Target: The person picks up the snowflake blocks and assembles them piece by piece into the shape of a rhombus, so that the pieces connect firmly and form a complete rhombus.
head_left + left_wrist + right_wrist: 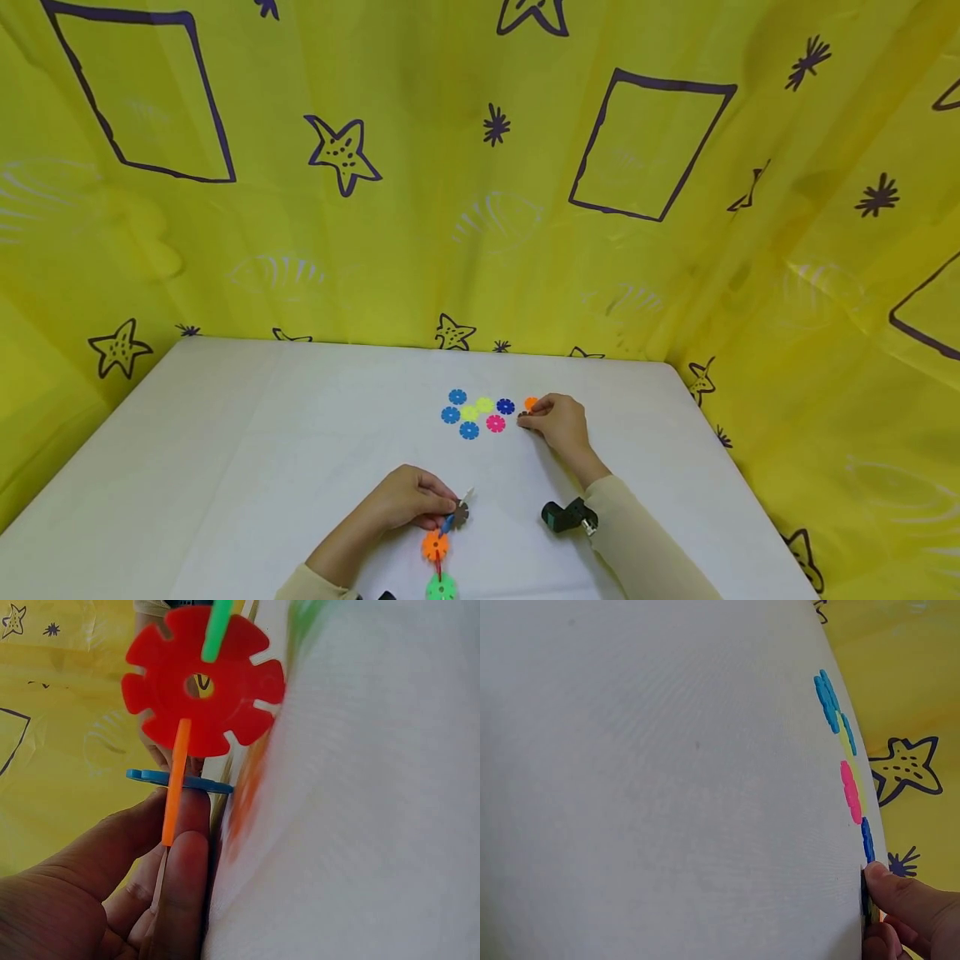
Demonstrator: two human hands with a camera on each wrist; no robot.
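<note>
My left hand point(412, 498) grips one end of a chain of interlocking notched plastic discs, low over the table's near side. A brown disc point(461, 512) and a white disc point(469, 495) are by the fingertips. Down the chain follow a blue disc point(202, 783), an orange disc point(435, 546), a red disc point(202, 682) and a green disc point(442, 587). Farther back, my right hand point(558, 421) pinches a dark brown disc point(865, 892) at the table, thumb on its near face. Beside these fingers lies a loose orange disc point(531, 403), partly covered by the hand.
Left of my right hand lie several loose discs: a dark blue disc point(506, 407), a pink disc point(496, 423), yellow discs point(484, 405) and lighter blue discs point(469, 431). A patterned yellow curtain point(420, 233) borders the white table point(300, 417). A black wrist camera point(564, 517) sits at my right sleeve.
</note>
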